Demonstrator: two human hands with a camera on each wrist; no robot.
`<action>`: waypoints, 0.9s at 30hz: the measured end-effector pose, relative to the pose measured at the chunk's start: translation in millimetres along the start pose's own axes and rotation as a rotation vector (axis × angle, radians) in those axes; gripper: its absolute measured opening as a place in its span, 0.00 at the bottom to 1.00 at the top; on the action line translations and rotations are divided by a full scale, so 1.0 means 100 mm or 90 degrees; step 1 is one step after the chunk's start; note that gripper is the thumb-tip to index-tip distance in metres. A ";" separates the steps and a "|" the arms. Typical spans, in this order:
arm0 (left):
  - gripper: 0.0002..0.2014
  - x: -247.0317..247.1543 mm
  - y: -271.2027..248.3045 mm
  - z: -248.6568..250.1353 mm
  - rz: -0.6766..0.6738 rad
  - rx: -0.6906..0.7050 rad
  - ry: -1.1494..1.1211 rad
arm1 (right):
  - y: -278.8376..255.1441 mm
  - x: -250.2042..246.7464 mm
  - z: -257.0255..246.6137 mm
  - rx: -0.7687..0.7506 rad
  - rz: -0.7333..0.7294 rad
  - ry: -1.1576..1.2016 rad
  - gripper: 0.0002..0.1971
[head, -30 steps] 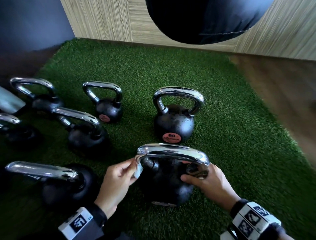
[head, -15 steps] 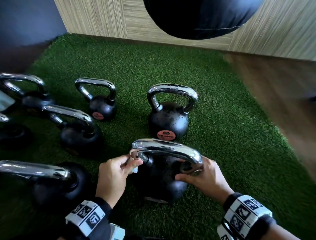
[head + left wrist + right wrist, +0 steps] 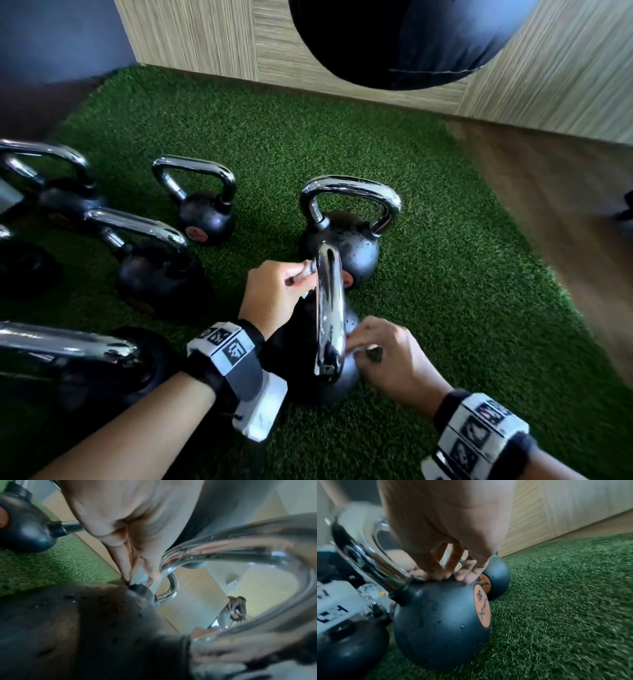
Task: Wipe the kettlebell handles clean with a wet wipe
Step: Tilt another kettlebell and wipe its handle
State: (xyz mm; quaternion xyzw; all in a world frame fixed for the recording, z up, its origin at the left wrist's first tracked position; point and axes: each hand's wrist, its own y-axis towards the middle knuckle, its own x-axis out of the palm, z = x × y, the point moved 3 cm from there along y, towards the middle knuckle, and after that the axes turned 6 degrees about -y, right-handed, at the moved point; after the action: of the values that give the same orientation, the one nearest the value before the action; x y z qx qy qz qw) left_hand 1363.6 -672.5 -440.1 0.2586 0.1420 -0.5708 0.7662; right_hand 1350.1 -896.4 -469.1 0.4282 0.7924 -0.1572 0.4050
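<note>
The nearest black kettlebell (image 3: 294, 363) stands on the green turf with its chrome handle (image 3: 330, 308) running away from me, edge-on. My left hand (image 3: 277, 287) is at the handle's far end and pinches a small pale wet wipe (image 3: 303, 274) against the chrome. In the left wrist view the fingers squeeze the wipe (image 3: 139, 574) where the handle (image 3: 240, 545) meets the ball. My right hand (image 3: 387, 353) is on the right side. Its fingertips (image 3: 447, 569) press on the top of the ball (image 3: 440, 622) beside the handle base.
A second kettlebell (image 3: 342, 240) stands just behind, and several more (image 3: 154, 263) line the left side of the turf (image 3: 462, 308). A dark punching bag (image 3: 394, 41) hangs overhead. Wood floor (image 3: 565, 205) borders the turf on the right, with a wood wall at the back.
The nearest kettlebell has turned about a quarter, so its handle now points away instead of across. My left hand with the wipe moved to the far end; my right hand shifted onto the ball.
</note>
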 end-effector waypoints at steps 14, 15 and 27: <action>0.12 -0.11 0.05 0.06 -0.037 -0.049 -0.019 | 0.25 0.62 0.64 0.212 -0.077 0.282 0.49; 0.09 -0.12 0.06 0.06 -0.023 -0.063 -0.073 | 0.26 0.63 0.65 0.215 -0.077 0.293 0.49; 0.11 -0.20 -0.29 0.38 -0.145 -0.205 -0.537 | 0.24 0.64 0.65 0.194 -0.053 0.319 0.49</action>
State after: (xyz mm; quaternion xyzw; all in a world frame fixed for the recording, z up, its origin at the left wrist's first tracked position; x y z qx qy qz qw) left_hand 1326.6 -683.9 -405.5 -0.1353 -0.0677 -0.6772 0.7201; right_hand 1382.5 -885.8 -556.8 0.4766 0.8519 -0.1803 0.1211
